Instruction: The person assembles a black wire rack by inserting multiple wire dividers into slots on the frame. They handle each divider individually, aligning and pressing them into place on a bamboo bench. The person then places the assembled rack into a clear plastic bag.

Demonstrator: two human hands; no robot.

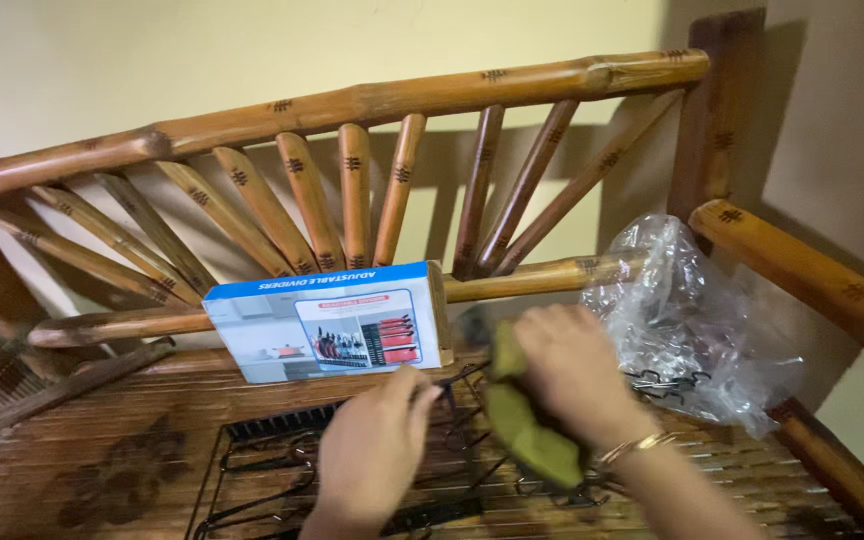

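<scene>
left hand point(372, 445) pinches a thin black wire of the rack point(282, 480) lying flat on the bamboo bench seat point(102, 450); right hand point(572, 370) is closed around an olive-green cloth point(527, 425), pressed to the wire near the rack's far edge. risks as i read them: cloth snagging on the wire ends and dragging the rack sideways; an elbow knocking the blue-and-white box point(327, 322), which only leans on the backrest rail point(512, 280) just behind the hands; the clear plastic bag point(692, 320) with small black clips inside sits by the armrest point(802, 275), right next to the wrist, easy to sweep off. seat is slatted woven bamboo, uneven, small parts could slip through. plain cream wall point(152, 60) behind, warm dim light, motion blur on the hands.
</scene>
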